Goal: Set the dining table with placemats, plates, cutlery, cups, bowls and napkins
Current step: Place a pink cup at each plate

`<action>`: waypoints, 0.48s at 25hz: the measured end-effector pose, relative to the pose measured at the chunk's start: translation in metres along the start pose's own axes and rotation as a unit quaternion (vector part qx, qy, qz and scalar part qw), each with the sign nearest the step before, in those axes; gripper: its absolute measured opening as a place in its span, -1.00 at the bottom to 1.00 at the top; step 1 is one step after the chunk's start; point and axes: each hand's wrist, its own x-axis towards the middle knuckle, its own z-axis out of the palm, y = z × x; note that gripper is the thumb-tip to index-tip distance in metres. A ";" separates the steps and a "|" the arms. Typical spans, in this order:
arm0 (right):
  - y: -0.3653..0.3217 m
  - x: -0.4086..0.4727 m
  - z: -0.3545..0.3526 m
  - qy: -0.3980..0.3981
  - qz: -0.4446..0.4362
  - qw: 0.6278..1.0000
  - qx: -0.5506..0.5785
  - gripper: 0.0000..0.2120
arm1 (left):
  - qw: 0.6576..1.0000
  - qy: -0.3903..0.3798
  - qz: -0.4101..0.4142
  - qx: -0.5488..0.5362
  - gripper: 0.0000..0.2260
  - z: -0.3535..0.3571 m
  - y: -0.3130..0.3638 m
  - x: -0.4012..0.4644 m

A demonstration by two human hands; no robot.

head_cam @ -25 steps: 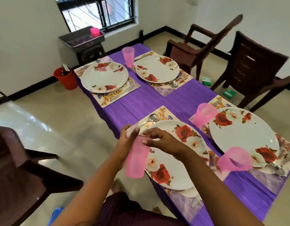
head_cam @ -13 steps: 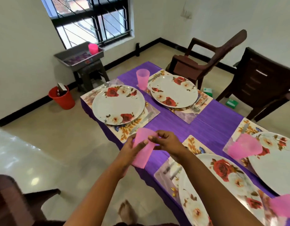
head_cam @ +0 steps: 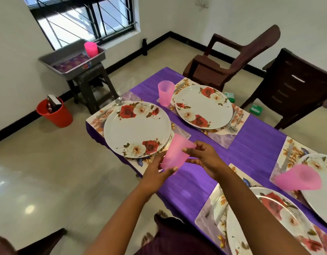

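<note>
I hold a translucent pink cup (head_cam: 174,153) in both hands above the near edge of the purple table (head_cam: 251,150). My left hand (head_cam: 156,172) grips its lower end and my right hand (head_cam: 203,157) pinches its upper rim. The cup hangs tilted, just right of a rose-patterned plate (head_cam: 135,128) on a floral placemat (head_cam: 96,118). A second plate (head_cam: 203,105) lies beyond, with a pink cup (head_cam: 165,92) standing at its left. Another pink cup (head_cam: 298,178) stands at the right by a third plate (head_cam: 322,188). A fourth plate (head_cam: 265,218) lies nearest me.
Two dark brown chairs (head_cam: 232,59) (head_cam: 295,85) stand along the far side. A grey tray (head_cam: 72,57) holding a pink cup (head_cam: 91,48) rests on a stool by the window. A red bucket (head_cam: 56,113) sits on the floor at the left.
I have walked along the table toward the far place settings, carrying the cup with both hands. The cup has come from beside the near plate to beside the left far plate.
</note>
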 end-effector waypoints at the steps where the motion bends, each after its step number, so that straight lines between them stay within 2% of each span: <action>1: -0.003 0.008 -0.001 0.009 -0.003 1.000 -0.010 -0.69 | 1.000 0.003 0.002 -0.001 -0.34 -0.001 0.002 0.005; 3: -0.010 0.027 -0.005 0.052 -0.023 0.998 -0.038 -0.61 | 1.000 0.006 -0.004 0.011 -0.45 -0.005 0.004 0.019; 5: -0.017 0.045 -0.011 0.130 -0.062 0.984 -0.100 -0.53 | 0.999 -0.001 -0.025 0.027 -0.54 -0.011 0.005 0.030; 8: -0.032 0.071 -0.024 0.225 -0.136 0.944 -0.202 -0.65 | 0.998 -0.005 -0.054 0.044 -0.61 -0.019 0.002 0.038; 12: -0.037 0.107 -0.033 0.243 -0.173 0.903 -0.308 -0.66 | 0.994 -0.008 -0.085 0.067 -0.63 -0.022 -0.006 0.037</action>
